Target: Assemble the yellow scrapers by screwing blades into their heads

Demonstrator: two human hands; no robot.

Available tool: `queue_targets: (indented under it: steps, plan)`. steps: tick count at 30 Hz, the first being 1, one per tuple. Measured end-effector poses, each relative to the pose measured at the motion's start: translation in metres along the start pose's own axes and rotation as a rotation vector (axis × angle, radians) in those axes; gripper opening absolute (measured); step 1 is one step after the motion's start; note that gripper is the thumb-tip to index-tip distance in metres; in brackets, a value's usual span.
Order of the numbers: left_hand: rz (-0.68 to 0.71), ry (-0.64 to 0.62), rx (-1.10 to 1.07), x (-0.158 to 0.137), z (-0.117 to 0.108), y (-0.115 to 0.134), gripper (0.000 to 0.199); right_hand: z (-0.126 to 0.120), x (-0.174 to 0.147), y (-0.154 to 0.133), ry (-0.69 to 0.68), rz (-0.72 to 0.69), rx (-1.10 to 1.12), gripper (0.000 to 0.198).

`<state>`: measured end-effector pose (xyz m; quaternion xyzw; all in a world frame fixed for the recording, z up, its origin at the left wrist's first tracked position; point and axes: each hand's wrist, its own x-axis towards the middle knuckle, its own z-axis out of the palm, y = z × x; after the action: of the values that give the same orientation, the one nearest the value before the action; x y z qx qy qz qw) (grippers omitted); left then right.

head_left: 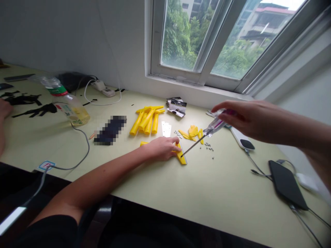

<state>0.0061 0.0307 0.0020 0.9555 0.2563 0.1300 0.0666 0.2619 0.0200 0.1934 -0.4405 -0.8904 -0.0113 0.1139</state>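
Observation:
My left hand (164, 148) is closed around a yellow scraper (182, 159), pressing it to the table; a pale metal blade edge shows along its head. My right hand (239, 119) grips a screwdriver (214, 126) by its clear handle with a purple stripe. The shaft slants down to the left, its tip at a hole or screw on the scraper's head. Just beyond are loose yellow plates (193, 131), small metal nuts or screws (178, 133), and scattered screws (209, 147). Flat metal blades (166, 129) lie behind my left hand.
Several yellow scraper handles (146, 120) are piled behind, near small black-and-white boxes (177, 106). Leftward are a pixelated dark object (110, 131), a bottle (74, 108), black scraps (41, 110) and another person's hand (5, 108). A black phone (287, 184) with cables and a white device (241, 138) lie right.

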Motion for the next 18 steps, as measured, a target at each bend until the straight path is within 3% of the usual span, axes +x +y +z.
queue_targets:
  steps: [3,8,13,18]
  plan:
    - [0.002,0.002,-0.014,0.000,0.000,0.000,0.023,-0.006,0.000,-0.001,-0.171,-0.046,0.121,0.043]
    - [-0.001,0.003,-0.023,0.000,-0.001,0.001,0.023,0.002,0.001,-0.013,-0.011,0.118,0.180,0.039]
    - [-0.006,-0.002,-0.017,-0.001,-0.002,0.001,0.024,-0.001,0.000,-0.014,-0.139,-0.064,0.298,0.043]
    - [-0.008,0.003,0.005,-0.002,-0.002,0.002,0.022,0.017,-0.003,-0.023,-0.268,0.020,0.191,0.038]
